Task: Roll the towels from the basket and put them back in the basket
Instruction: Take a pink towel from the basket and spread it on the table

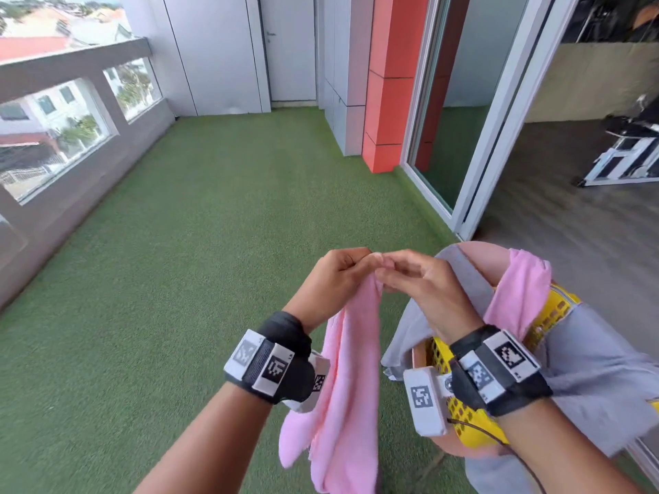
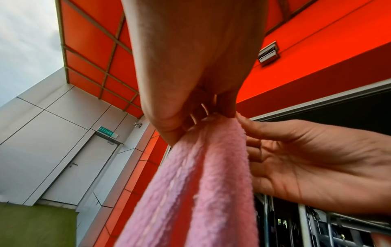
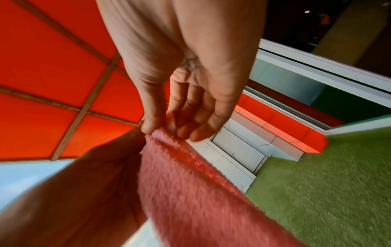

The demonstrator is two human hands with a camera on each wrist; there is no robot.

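A pink towel (image 1: 342, 386) hangs in long folds in front of me above the grass. My left hand (image 1: 351, 262) grips its top edge with curled fingers; the left wrist view shows the fingers (image 2: 196, 115) bunched on the towel (image 2: 201, 183). My right hand (image 1: 396, 270) meets the left at the same spot. Its thumb and fingers (image 3: 186, 132) pinch the towel's top edge (image 3: 190, 192). The yellow perforated basket (image 1: 556, 311) stands low at my right. A grey towel (image 1: 588, 369) and a second pink towel (image 1: 520, 287) are draped over it.
Green artificial grass (image 1: 214, 279) covers the balcony floor. A low grey wall with windows (image 1: 71, 165) runs along the left. An orange pillar (image 1: 388, 101) and a sliding glass door (image 1: 463, 119) stand at the right, with a white door (image 1: 289, 48) at the far end.
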